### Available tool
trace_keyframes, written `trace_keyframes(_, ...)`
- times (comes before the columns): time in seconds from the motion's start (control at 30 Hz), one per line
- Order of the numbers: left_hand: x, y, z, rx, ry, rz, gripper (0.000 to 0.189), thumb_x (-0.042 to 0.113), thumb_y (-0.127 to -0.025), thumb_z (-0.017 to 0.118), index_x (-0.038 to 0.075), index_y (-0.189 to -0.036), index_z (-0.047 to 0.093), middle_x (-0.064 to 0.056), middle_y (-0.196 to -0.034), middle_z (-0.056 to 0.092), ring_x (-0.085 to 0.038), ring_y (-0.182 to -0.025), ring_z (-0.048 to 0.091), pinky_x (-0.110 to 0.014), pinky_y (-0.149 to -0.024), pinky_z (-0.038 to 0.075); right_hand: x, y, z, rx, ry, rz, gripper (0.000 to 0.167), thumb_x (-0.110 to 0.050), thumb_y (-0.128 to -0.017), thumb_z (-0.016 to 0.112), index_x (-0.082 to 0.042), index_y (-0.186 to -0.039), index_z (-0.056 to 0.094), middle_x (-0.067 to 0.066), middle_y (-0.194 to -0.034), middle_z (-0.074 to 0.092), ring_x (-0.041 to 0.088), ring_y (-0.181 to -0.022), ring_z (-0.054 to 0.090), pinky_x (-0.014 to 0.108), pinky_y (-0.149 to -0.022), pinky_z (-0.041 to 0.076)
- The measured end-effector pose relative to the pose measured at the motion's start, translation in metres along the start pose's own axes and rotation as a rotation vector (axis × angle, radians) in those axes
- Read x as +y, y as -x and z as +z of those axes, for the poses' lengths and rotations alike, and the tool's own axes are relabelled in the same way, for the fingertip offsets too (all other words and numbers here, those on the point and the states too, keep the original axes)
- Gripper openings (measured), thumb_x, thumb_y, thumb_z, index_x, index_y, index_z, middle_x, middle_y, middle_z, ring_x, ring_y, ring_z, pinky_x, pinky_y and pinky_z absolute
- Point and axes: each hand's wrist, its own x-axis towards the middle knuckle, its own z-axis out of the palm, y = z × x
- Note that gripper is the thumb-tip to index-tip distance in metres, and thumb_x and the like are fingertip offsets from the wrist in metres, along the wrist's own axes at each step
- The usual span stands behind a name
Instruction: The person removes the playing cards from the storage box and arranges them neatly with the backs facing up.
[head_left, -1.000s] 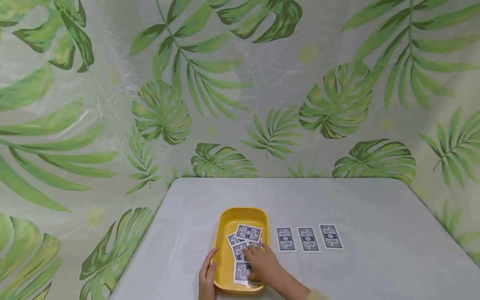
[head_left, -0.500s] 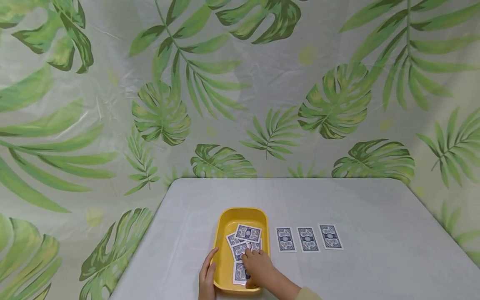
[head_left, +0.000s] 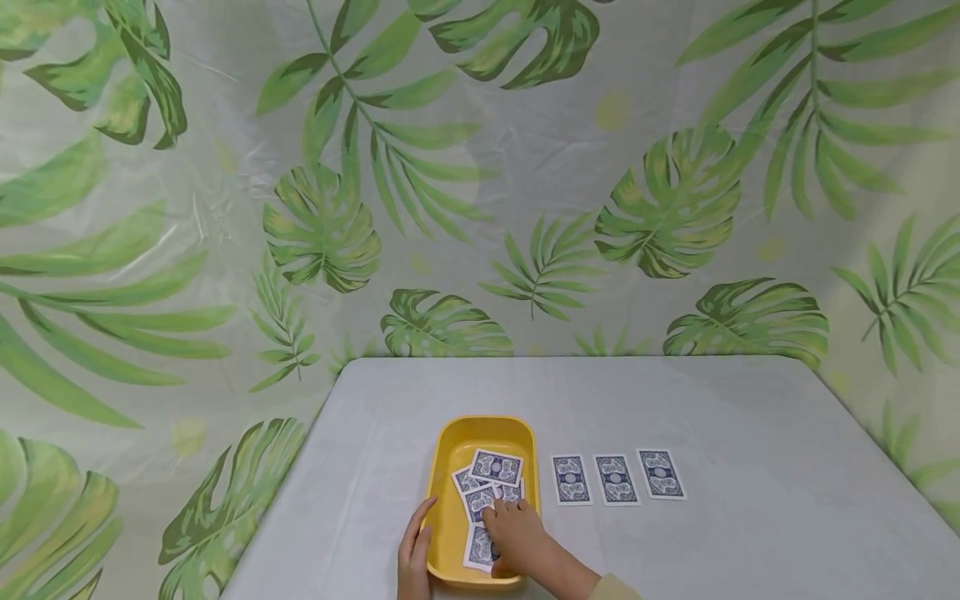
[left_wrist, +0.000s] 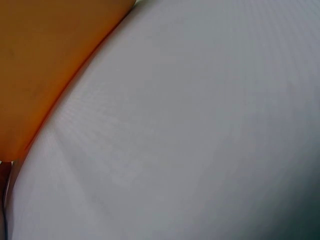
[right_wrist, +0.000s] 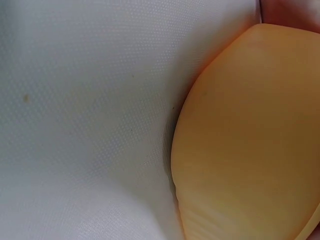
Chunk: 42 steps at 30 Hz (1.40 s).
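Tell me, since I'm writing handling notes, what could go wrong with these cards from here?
Some cards in the yellow tray overlap, so the right hand could drag extras along with the nearest card. If the left hand comes off the tray's side, the tray might slide. The right hand might also bump the three cards lying beside the tray.

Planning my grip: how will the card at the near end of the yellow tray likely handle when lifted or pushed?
The near card looks thin, so it's probably light and may flex under a firm pinch. Its flat shape suggests that, pushed within the yellow tray, it would slide rather than roll.
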Motion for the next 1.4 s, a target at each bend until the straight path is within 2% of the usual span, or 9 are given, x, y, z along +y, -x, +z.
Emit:
trace_keyframes(0.2, 0.002, 0.000, 0.000, -0.005, 0.011, -0.012, 0.035, 0.012, -0.095, 0.039, 0.004, -0.127, 0.051, -0.016, -0.137, 0.043, 0.018, -0.111, 0.037, -0.002, -0.092, 0.031, 0.000, -0.001, -0.001, -0.013, -0.006, 0.001, 0.069, -0.057, -0.053, 0.077, -0.015, -0.100, 0.050, 0.001, -0.085, 0.051, 0.015, -0.079, 0.051, 0.026, -0.075, 0.045)
trace_keyframes(0.33, 0.001, 0.000, 0.000, -0.007, 0.013, -0.019, 0.035, 0.013, -0.095, 0.039, 0.004, -0.127, 0.051, -0.014, -0.137, 0.044, 0.018, -0.110, 0.038, -0.002, -0.091, 0.031, -0.001, -0.001, -0.003, -0.022, -0.065, 0.011, 0.071, -0.053, -0.055, 0.079, -0.016, -0.108, 0.048, 0.003, -0.091, 0.051, 0.016, -0.080, 0.052, 0.026, -0.070, 0.050)
trace_keyframes(0.47, -0.003, -0.001, -0.001, -0.014, 0.028, 0.018, 0.035, 0.011, -0.095, 0.039, 0.001, -0.126, 0.051, -0.001, -0.130, 0.050, 0.016, -0.111, 0.040, -0.004, -0.092, 0.034, -0.003, 0.001, -0.003, 0.009, -0.138, 0.044, 0.070, -0.051, -0.059, 0.076, -0.016, -0.113, 0.048, 0.006, -0.097, 0.053, 0.020, -0.083, 0.053, 0.029, -0.062, 0.051)
trace_keyframes(0.6, -0.006, -0.001, -0.001, -0.025, 0.044, 0.063, 0.035, 0.011, -0.095, 0.039, -0.001, -0.126, 0.050, 0.011, -0.125, 0.051, 0.013, -0.112, 0.042, -0.005, -0.092, 0.036, -0.004, 0.001, -0.003, 0.047, -0.201, 0.080, 0.067, -0.051, -0.063, 0.071, -0.013, -0.115, 0.051, 0.009, -0.100, 0.057, 0.023, -0.086, 0.055, 0.033, -0.062, 0.052)
trace_keyframes(0.77, -0.005, -0.001, -0.001, -0.012, 0.005, 0.082, 0.034, 0.012, -0.095, 0.039, 0.002, -0.125, 0.052, -0.010, -0.132, 0.049, 0.016, -0.114, 0.039, -0.004, -0.094, 0.032, -0.001, -0.001, -0.004, 0.133, -0.226, 0.089, 0.059, -0.051, -0.068, 0.066, -0.010, -0.110, 0.056, 0.008, -0.096, 0.060, 0.022, -0.085, 0.057, 0.033, -0.070, 0.052)
trace_keyframes(0.87, -0.003, -0.001, -0.001, -0.007, -0.010, 0.058, 0.034, 0.013, -0.096, 0.039, 0.004, -0.125, 0.053, -0.014, -0.133, 0.048, 0.017, -0.113, 0.038, -0.003, -0.093, 0.032, 0.003, -0.002, -0.010, 0.185, -0.245, 0.104, 0.056, -0.050, -0.071, 0.064, -0.010, -0.109, 0.057, 0.007, -0.095, 0.061, 0.021, -0.087, 0.057, 0.033, -0.075, 0.051)
trace_keyframes(1.0, -0.003, 0.001, -0.001, 0.008, -0.023, 0.071, 0.034, 0.010, -0.095, 0.039, 0.002, -0.124, 0.053, -0.010, -0.130, 0.051, 0.018, -0.111, 0.038, -0.002, -0.093, 0.031, 0.012, -0.002, -0.025, 0.241, -0.301, 0.158, 0.056, -0.051, -0.074, 0.062, -0.010, -0.112, 0.058, 0.007, -0.100, 0.061, 0.021, -0.093, 0.058, 0.036, -0.078, 0.050)
trace_keyframes(1.17, -0.003, 0.001, 0.001, 0.008, -0.012, 0.097, 0.033, 0.008, -0.095, 0.038, 0.001, -0.124, 0.053, -0.016, -0.131, 0.050, 0.017, -0.112, 0.039, -0.002, -0.093, 0.030, 0.031, 0.001, -0.048, 0.309, -0.380, 0.259, 0.057, -0.049, -0.074, 0.063, -0.010, -0.115, 0.056, 0.006, -0.103, 0.060, 0.021, -0.094, 0.056, 0.038, -0.078, 0.048)
trace_keyframes(1.4, -0.007, 0.000, 0.000, 0.013, 0.031, 0.090, 0.034, 0.008, -0.094, 0.039, 0.001, -0.124, 0.053, 0.014, -0.124, 0.052, 0.014, -0.112, 0.042, -0.004, -0.093, 0.033, 0.076, 0.013, -0.054, 0.347, -0.415, 0.458, 0.060, -0.046, -0.076, 0.063, -0.007, -0.119, 0.054, 0.010, -0.103, 0.059, 0.022, -0.087, 0.053, 0.038, -0.077, 0.046)
